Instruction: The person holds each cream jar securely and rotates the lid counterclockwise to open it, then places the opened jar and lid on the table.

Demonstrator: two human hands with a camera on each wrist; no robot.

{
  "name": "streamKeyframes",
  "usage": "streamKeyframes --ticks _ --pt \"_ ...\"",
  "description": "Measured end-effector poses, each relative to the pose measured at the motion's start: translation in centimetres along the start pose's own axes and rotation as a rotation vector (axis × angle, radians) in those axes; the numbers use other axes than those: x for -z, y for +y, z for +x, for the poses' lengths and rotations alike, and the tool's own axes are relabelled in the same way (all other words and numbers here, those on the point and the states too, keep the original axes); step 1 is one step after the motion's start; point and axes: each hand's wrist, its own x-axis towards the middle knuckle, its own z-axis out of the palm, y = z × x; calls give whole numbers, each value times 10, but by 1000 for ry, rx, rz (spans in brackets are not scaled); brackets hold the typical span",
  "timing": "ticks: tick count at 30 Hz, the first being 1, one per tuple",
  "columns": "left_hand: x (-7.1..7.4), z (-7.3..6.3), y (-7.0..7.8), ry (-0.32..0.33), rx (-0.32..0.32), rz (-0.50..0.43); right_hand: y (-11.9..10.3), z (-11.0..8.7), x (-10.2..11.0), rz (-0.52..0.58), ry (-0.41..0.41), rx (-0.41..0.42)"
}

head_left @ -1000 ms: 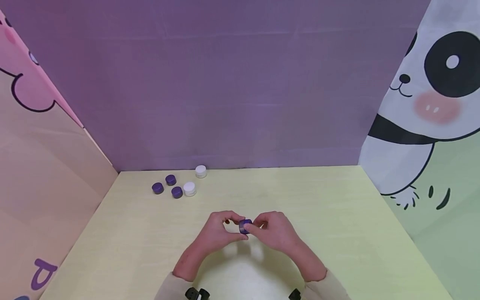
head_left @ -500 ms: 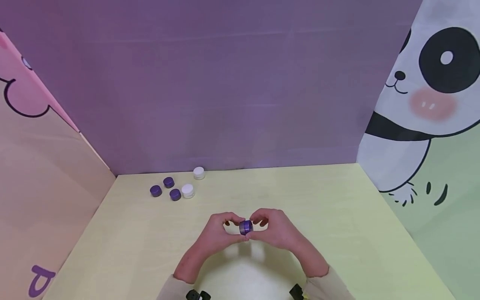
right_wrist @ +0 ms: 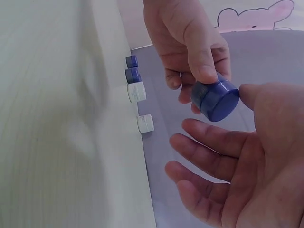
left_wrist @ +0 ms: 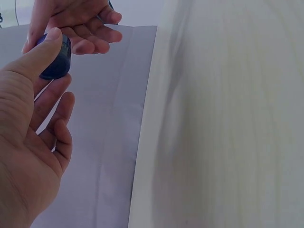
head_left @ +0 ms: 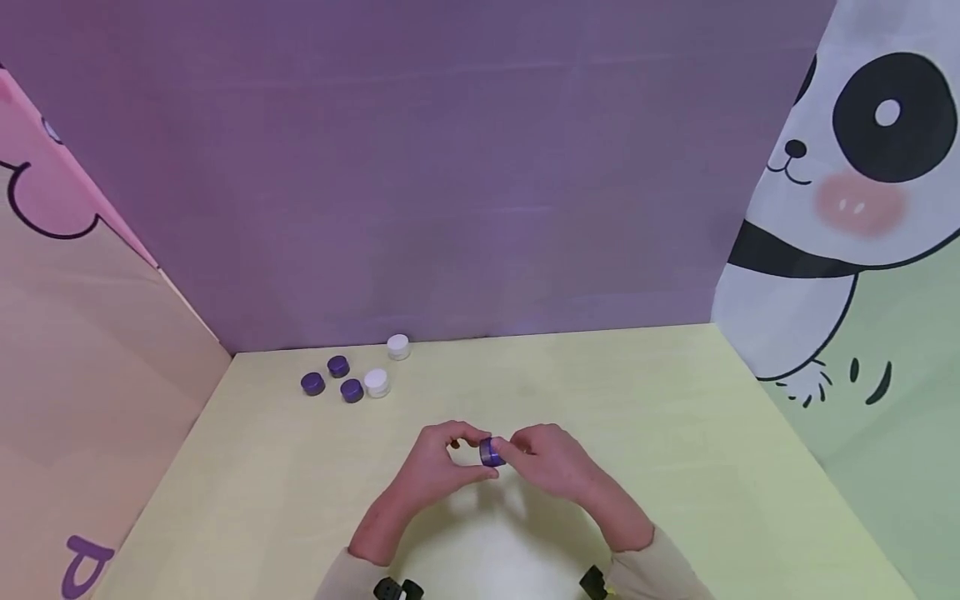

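Between thumb and fingertips, my left hand [head_left: 442,460] pinches a small purple screw-lid jar [right_wrist: 217,99], held up off the table on its side with its lid end toward the right hand. In the right wrist view, the tip of my right thumb [right_wrist: 248,95] touches the lid's edge. The other fingers of my right hand [head_left: 551,460] are spread loosely below the jar, apart from it. The left wrist view shows the jar [left_wrist: 58,61] as dark blue, with the left thumb across its side.
Toward the back left of the pale table [head_left: 637,400] stand several small jars: purple ones [head_left: 312,384] and two white ones [head_left: 377,383], [head_left: 398,347]. A purple wall [head_left: 480,167] rises behind, with printed panels on both sides.
The left hand keeps its hold on the jar. My right thumb moved below the jar half a second ago, and is now back up at the lid. The view shifted slightly.
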Motion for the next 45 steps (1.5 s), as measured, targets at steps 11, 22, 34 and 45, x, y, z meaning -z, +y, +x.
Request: streamKeyframes --ticks 11,22,34,45 --pt "-1 1 -1 -13 -37 27 0 -3 4 115 -22 24" --pt "-5 -5 -5 -14 5 32 7 -6 0 85 12 148" --pt "-7 2 -4 -3 -36 16 4 -4 8 77 9 64" --pt "-6 0 -6 -8 -25 38 3 -6 5 101 -32 -2"
